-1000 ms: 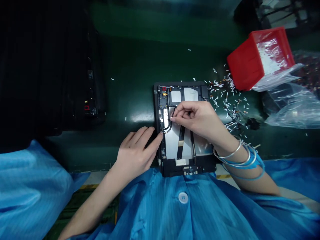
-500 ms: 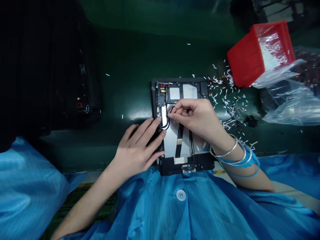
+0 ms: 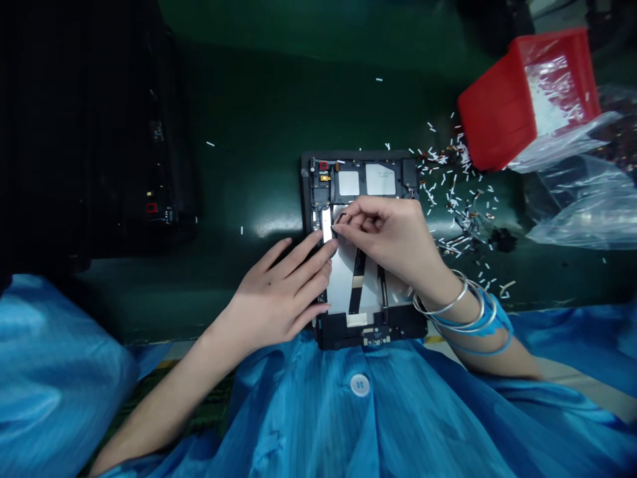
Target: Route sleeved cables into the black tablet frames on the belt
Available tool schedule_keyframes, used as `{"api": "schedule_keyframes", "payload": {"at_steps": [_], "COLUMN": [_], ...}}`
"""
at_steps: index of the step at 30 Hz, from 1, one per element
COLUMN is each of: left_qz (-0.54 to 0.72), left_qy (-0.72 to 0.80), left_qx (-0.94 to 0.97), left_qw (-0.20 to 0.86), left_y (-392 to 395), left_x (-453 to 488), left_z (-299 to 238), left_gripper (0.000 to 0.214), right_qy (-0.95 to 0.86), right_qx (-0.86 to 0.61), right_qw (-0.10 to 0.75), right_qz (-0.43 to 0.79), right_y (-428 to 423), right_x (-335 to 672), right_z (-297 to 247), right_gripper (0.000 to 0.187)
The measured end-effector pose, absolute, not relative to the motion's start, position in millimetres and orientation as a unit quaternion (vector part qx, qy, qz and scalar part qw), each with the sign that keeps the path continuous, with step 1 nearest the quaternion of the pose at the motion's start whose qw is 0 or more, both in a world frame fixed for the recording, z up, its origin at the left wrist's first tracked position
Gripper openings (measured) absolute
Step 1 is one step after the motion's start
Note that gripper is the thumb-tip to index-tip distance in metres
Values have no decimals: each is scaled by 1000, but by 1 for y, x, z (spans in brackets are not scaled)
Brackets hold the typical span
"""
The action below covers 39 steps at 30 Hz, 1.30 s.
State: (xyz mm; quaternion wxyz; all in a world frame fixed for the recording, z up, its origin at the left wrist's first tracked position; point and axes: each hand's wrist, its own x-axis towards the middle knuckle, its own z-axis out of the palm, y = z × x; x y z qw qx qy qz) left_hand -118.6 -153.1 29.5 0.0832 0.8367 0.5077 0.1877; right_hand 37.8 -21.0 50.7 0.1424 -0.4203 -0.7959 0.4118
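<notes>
An opened tablet (image 3: 371, 176) lies back-up on the green bench, its circuit board, silver plate and black flex cables showing. My left hand (image 3: 279, 292) rests flat on the tablet's left edge, fingers stretched out and pressing near a curved black cable. My right hand (image 3: 393, 232) is above the middle of the tablet, thumb and forefinger pinched on the end of a thin black cable (image 3: 341, 219) near the white strip. Bangles circle my right wrist.
A red bin (image 3: 502, 113) lined with clear plastic lies tilted at the back right, beside loose plastic bags (image 3: 582, 199). Several small white and dark bits (image 3: 458, 199) are scattered on the bench right of the tablet. A stack of dark items (image 3: 99, 133) fills the left.
My left hand slid up and right along the tablet's left edge, its fingers now reaching the curved cable next to my right fingertips. My right hand kept its pinch in place.
</notes>
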Motion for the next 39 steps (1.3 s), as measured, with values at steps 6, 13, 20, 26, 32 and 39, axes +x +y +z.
{"api": "schedule_keyframes", "payload": {"at_steps": [6,13,20,26,32,39], "left_qz": [183,177,191,197,285,417], "left_qy": [503,505,513,582,734,762], "left_qx": [841,841,834,785,610,322], "left_qw": [78,79,67,81,89,377], "left_y": [-151,-151,-139,-130,-177,-179], "left_x": [-118,-118,-112,-102,-82,-72], "left_z": [30,31,39,41,29,58], "left_gripper": [38,37,42,43,52,64], "right_qy": [-763,-771,-790,-784,-801,-759], "right_qx": [-439,-459,-460,-514,-573,-497], "right_qw": [158,138,180,260,128,164], "right_qz": [446,420,362,232,118,387], "right_y": [-20,-20,-23,-42,-73,-68], "right_x": [37,34,35,93,138,132], "right_z": [49,51,59,67,47,48], "right_gripper": [4,6,5,12,41,52]}}
